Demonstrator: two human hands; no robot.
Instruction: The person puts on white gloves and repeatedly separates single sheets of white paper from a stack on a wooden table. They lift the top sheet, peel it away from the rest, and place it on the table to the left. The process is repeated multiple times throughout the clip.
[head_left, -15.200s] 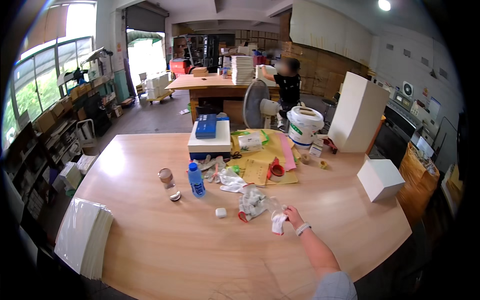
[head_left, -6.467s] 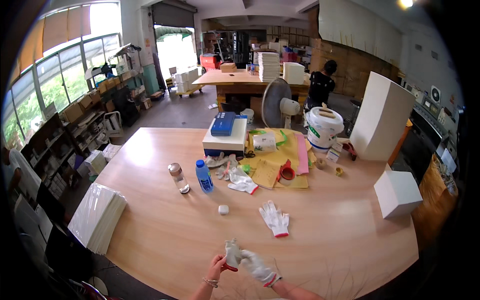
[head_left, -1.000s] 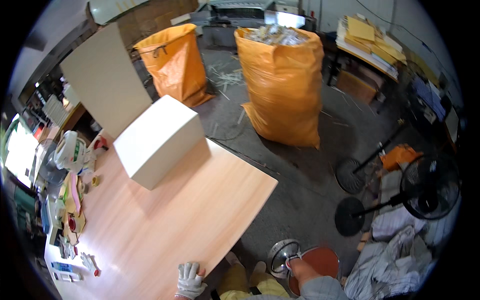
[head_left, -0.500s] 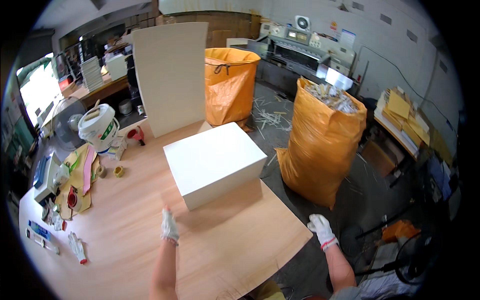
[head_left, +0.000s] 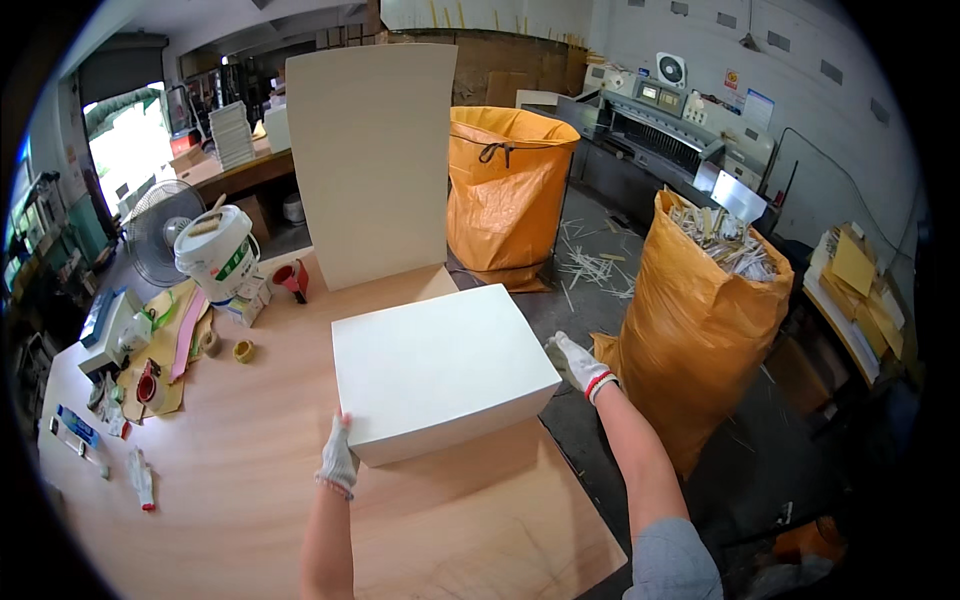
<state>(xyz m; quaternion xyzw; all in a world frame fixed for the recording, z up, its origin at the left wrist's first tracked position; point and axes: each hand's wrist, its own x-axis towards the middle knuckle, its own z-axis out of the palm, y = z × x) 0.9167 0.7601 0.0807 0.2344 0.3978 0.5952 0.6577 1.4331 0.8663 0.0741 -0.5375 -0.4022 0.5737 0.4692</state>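
A large white box (head_left: 445, 365) lies on the wooden table in front of me. At its near left corner is my left hand (head_left: 340, 455), in a white knit glove with bare fingertips showing; the fingers reach up along the corner, apparently touching it. My right hand (head_left: 577, 364), gloved in white with a red cuff edge, is just off the box's right end, beyond the table edge. Its fingers are stretched out toward the box, and nothing is in them. A tall off-white board (head_left: 375, 165) stands upright behind the box.
An orange sack (head_left: 700, 330) full of paper scraps stands close to my right arm; another orange sack (head_left: 505, 205) is farther back. Along the table's left lie a white bucket (head_left: 215, 250), a red tape dispenser (head_left: 291, 280), a tape roll (head_left: 244, 351) and a spare glove (head_left: 142, 480).
My right hand has swung up and inward from the table's right corner to the box's right end. My left hand has come to the near left corner. The view has shifted.
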